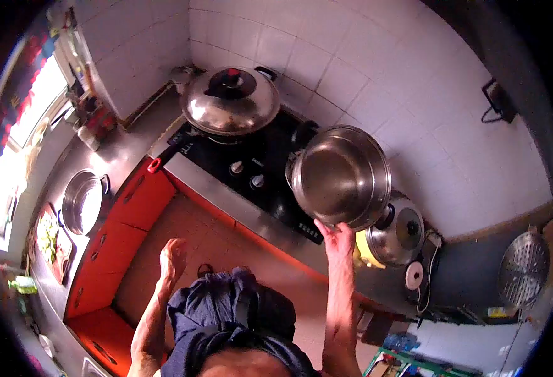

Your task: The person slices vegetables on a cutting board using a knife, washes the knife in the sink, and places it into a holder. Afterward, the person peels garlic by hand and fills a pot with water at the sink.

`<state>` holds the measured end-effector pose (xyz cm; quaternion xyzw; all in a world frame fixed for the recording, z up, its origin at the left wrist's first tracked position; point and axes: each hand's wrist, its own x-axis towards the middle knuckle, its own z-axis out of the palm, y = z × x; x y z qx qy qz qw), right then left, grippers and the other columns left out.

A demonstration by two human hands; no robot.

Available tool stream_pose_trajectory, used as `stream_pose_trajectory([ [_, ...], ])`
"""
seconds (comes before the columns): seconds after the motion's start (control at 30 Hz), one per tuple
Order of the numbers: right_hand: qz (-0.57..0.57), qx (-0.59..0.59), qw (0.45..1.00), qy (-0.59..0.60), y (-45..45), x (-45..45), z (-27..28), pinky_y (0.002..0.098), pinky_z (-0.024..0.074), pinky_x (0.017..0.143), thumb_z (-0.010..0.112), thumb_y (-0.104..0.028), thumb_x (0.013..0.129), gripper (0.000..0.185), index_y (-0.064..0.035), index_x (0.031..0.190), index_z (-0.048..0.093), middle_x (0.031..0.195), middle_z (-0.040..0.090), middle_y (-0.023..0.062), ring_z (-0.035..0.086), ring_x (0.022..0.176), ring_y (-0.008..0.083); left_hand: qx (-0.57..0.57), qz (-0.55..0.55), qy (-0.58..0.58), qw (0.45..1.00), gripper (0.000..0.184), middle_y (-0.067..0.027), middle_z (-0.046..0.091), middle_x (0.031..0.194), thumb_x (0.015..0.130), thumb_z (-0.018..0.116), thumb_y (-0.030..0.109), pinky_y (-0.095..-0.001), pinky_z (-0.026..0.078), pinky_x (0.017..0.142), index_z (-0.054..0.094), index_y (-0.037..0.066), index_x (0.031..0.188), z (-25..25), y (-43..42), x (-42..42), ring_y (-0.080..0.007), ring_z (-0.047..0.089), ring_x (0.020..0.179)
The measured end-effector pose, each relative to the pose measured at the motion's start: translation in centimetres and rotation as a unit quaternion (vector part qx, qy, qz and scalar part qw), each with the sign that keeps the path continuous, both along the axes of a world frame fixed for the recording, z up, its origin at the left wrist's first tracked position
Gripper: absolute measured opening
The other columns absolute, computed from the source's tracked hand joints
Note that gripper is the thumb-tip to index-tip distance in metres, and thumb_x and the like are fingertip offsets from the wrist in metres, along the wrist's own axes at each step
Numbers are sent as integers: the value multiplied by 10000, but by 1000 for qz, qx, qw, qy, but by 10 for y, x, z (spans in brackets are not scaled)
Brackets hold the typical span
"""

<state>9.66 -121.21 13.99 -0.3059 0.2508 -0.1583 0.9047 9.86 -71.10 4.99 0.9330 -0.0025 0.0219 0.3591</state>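
Deep, round stainless-steel pot (341,173) is in your right hand (338,237), tilted so that its wide mouth turns toward you, over the right end of the stove. Whether its base touches anything beneath, you cannot tell from this view.

Nearest to you is your own dark blue garment (232,308), bunched at your middle. Your right hand is closed on the pot's near edge, the thumb up against the rim. Your left hand (174,256) hangs apart from the pot, above the reddish tiled floor (182,229), its fingers curled in; whether anything is inside them, you cannot tell.

To your left run glossy orange-red cabinets (106,276) under a grey metal counter. On that counter sit a wooden cutting board (66,251) with chopped pale green pieces and, just beyond, a round steel pan (82,202) with dark handles.

Ahead lies the black-topped stove (207,157) with two silvery knobs (257,181). Right of your pot is a domed steel lid (402,234) with a dark knob. Farther off, a broad, shiny domed wok cover (251,113) stands on the stove's left side, before the pale tiled wall (276,44).
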Motion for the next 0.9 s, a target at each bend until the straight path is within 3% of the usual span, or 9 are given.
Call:
stream_pose_trajectory([
  [0.13,-104,-47,991,69,43,-67,1,505,642,820,592,63,820,491,-59,1296,583,1178,687,99,709,1029,293,-277,-112,153,942,342,-152,727,1134,952,690,187,-384,550,927,662,5,1239,58,-80,38,-268,688,1075],
  [0.23,-192,-39,969,153,100,-103,18,293,544,597,618,41,794,512,-148,1266,560,1123,636,13,653,927,177,-374,-194,271,866,529,-151,665,1319,1000,673,328,-389,527,985,554,26,1418,151,-151,34,-263,651,1155],
  [0.3,-188,-52,953,231,134,-131,18,230,458,546,635,21,785,517,-166,1257,541,1105,604,-14,599,871,123,-573,-259,334,703,668,-145,584,1431,996,685,390,-403,510,1021,437,70,1529,151,-175,28,-250,615,1217],
  [0.47,-263,-97,949,145,238,-198,-19,318,500,946,647,-44,826,592,-53,1402,515,1340,581,44,572,1161,178,-350,-266,544,714,699,-111,577,1430,971,719,315,-434,487,1050,403,70,1545,105,-157,25,-268,605,1223],
  [0.53,-297,-107,923,222,284,-223,-24,371,502,979,636,-40,816,567,-36,1374,532,1265,628,64,614,1117,224,-247,-386,429,778,635,-111,587,1415,942,713,212,-404,497,1031,457,44,1498,87,-137,13,-268,614,1200],
  [0.67,-423,-16,880,215,376,-244,-1,396,500,1005,633,-69,845,530,5,1363,546,1309,639,100,614,1179,248,-183,-376,526,741,587,-127,603,1393,914,698,119,-388,488,1037,502,25,1459,83,-112,-8,-259,592,1230],
  [0.77,-488,45,823,286,446,-247,-4,395,488,1033,635,-78,880,523,13,1385,535,1339,629,117,601,1220,249,-206,-441,645,589,568,-137,608,1399,916,687,127,-407,456,1076,524,29,1452,96,-111,-12,-274,568,1263],
  [0.87,-563,94,756,321,492,-254,-8,394,479,1052,635,-84,903,518,18,1400,527,1359,623,128,593,1248,250,259,-621,449,588,597,-134,599,1419,907,675,133,-406,420,1115,504,6,1465,169,-135,-41,-288,552,1286],
  [0.9,-577,103,757,288,509,-255,-11,391,480,1050,637,-88,918,506,15,1401,529,1360,625,128,592,1249,247,182,-521,576,603,600,-131,628,1344,858,719,95,-401,500,957,524,36,1423,144,-118,-45,-296,616,1160],
])
